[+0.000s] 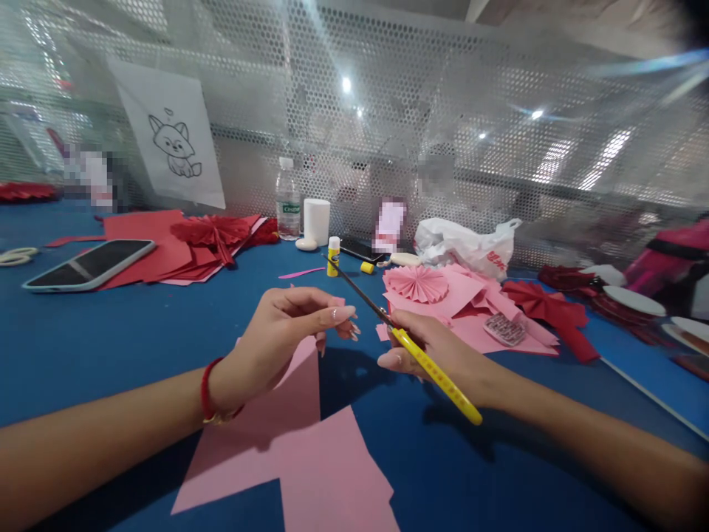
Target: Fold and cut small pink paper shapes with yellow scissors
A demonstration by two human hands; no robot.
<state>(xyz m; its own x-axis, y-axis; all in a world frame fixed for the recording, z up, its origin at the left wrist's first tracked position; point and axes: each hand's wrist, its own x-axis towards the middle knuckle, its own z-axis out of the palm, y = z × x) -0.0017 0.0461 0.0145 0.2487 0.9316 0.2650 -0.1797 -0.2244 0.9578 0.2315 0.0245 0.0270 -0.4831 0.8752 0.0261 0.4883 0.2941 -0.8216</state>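
Note:
My right hand grips scissors with yellow handles, their dark blades pointing up and to the left. The blades look nearly closed, with no paper between them that I can see. My left hand, with a red cord bracelet at the wrist, pinches a small piece of pink paper; only a bit of it shows between thumb and fingers. Beneath that hand, pink paper sheets overlap on the blue table.
At the back stand a glue stick, its yellow cap and a water bottle. Red paper and a phone lie left. A pink paper fan and a clear box of pins rest right, before a white plastic bag.

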